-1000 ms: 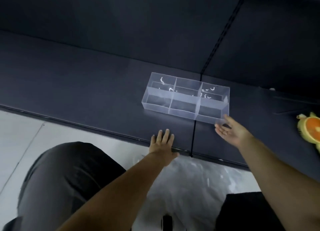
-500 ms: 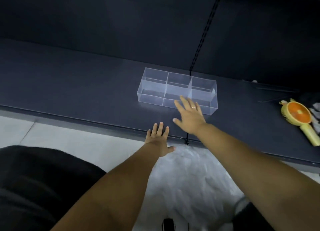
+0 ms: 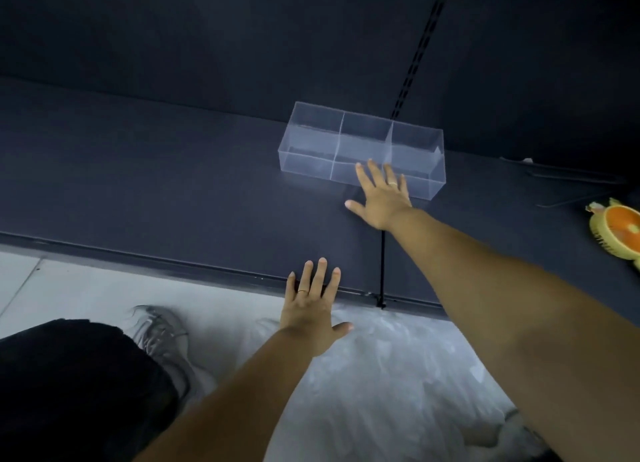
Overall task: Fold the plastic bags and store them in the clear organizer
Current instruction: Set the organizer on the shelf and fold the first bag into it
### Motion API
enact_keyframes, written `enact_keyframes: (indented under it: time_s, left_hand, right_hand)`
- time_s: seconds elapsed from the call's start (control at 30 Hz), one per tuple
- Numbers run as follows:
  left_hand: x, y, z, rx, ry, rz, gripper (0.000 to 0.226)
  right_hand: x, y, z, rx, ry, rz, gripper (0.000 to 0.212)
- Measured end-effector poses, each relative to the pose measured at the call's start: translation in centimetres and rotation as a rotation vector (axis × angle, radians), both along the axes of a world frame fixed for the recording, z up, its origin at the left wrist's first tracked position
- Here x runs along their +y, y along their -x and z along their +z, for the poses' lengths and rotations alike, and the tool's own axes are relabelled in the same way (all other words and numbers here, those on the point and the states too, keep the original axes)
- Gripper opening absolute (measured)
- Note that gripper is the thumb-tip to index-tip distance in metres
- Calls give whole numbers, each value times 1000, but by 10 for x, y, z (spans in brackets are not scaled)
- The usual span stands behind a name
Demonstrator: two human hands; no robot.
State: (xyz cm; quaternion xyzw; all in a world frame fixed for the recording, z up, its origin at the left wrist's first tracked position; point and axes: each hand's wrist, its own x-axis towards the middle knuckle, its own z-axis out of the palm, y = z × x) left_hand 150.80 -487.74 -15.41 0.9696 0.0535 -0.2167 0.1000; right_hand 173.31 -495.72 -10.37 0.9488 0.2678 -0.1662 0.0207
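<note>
Over the last second the right hand (image 3: 382,198) has slid from the right front corner of the clear organizer (image 3: 360,143) leftward along its front, while the left hand (image 3: 311,309) has stayed on the near edge of the bench (image 3: 173,184). The right hand's grip is released: fingers straight and fanned, thumb out toward the left of the frame, palm down on the bench, a ring (image 3: 392,183) on one finger. Its fingertips reach the bottom of the organizer's front wall, at the middle and right compartments; contact looks likely but I cannot tell for sure. The left hand's grip is also released and holds nothing, its straight fingers lying flat over the bench edge in the lower middle of the frame, with a ring (image 3: 302,291) too. The organizer sits in the upper middle of the frame, close to the dark upright panel behind. Its open top faces up, its long axis runs left to right across the frame and dips a little toward the right, and it is divided into two rows of three compartments. The plastic bags (image 3: 381,375) lie as a pale crumpled heap below the bench edge, in the lower middle of the frame, partly under both forearms. An orange-slice fan (image 3: 620,226) lies at the right edge.
</note>
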Motion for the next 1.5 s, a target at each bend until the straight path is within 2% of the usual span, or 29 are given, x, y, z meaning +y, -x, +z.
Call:
enact_keyframes:
  time_s: [0.13, 0.2, 0.27, 0.33, 0.37, 0.4, 0.47, 0.53, 0.6, 0.67, 0.7, 0.77, 0.83, 0.9, 0.93, 1.0, 1.07, 1.1, 1.2, 1.3, 1.33, 1.4, 1.43, 1.47, 1.5]
  left_hand:
    - [3, 0, -3, -14, 0, -13, 95]
    - [3, 1, -4, -19, 2, -10, 94]
    - [3, 2, -6, -35, 1, -4, 92]
    - [4, 3, -8, -43, 22, 5, 90]
    - [5, 4, -9, -41, 38, 6, 89]
    - [6, 4, -10, -41, 53, 6, 88]
    - [8, 4, -11, -50, 77, 7, 87]
    - [10, 6, -10, -57, 89, -1, 85]
    - [12, 12, -6, -43, 90, -13, 83]
    - [11, 20, 3, 9, 111, -1, 80]
    - [10, 22, 9, 42, 143, 26, 80]
    - [8, 23, 28, 132, 312, 135, 83]
    - [8, 21, 53, 248, 687, 304, 96]
    - [7, 20, 74, 331, 1030, 352, 100]
    - [5, 20, 81, 349, 1079, 297, 93]
    - [-2, 22, 88, 322, 1040, 225, 62]
    - [-8, 23, 92, 217, 1042, 291, 30]
    - [-7, 24, 93, 161, 1096, 336, 23]
    - [1, 23, 99, 61, 1411, 553, 18]
    - [1, 18, 108, 36, 1703, 837, 17]
    - [-2, 17, 111, 74, 1750, 898, 25]
    - [-11, 19, 114, 237, 1686, 844, 63]
    - [-16, 21, 115, 318, 1634, 755, 68]
    - [-23, 23, 117, 358, 1614, 680, 62]
    - [-28, 23, 117, 320, 1618, 664, 50]
  right_hand:
    - [6, -11, -1, -13, -5, 4, 80]
    - [3, 5, -2, -119, -80, 9, 76]
    - [-10, 41, -1, -224, -326, -27, 63]
    - [-34, 93, -3, -313, -636, -107, 35]
    - [-49, 123, -10, -341, -734, -212, 23]
    - [-64, 154, -17, -332, -783, -377, 22]
    - [-87, 208, -34, -222, -748, -775, 32]
    - [-99, 245, -53, 15, -533, -988, 45]
    - [-102, 257, -65, 261, -342, -936, 51]
    - [-100, 247, -62, 337, -313, -814, 26]
    - [-100, 238, -55, 344, -357, -750, 19]
    - [-102, 218, -33, 379, -585, -626, 30]
    - [-105, 200, 4, 470, -853, -538, 31]
    - [-110, 184, 41, 551, -1076, -583, 28]
    - [-113, 176, 56, 586, -1165, -639, 32]
    - [-124, 160, 78, 672, -1317, -748, 38]
    - [-132, 151, 92, 702, -1385, -857, 36]
    - [-136, 149, 96, 684, -1385, -916, 36]
    - [-143, 150, 99, 626, -1388, -1082, 40]
    - [-146, 154, 90, 818, -1617, -1176, 37]
    - [-146, 157, 88, 896, -1680, -1167, 40]
    - [-146, 163, 81, 1014, -1720, -1076, 52]
    - [-145, 166, 79, 1046, -1710, -1019, 57]
    - [-145, 170, 77, 1061, -1694, -969, 59]
    - [-145, 172, 75, 1055, -1672, -935, 60]
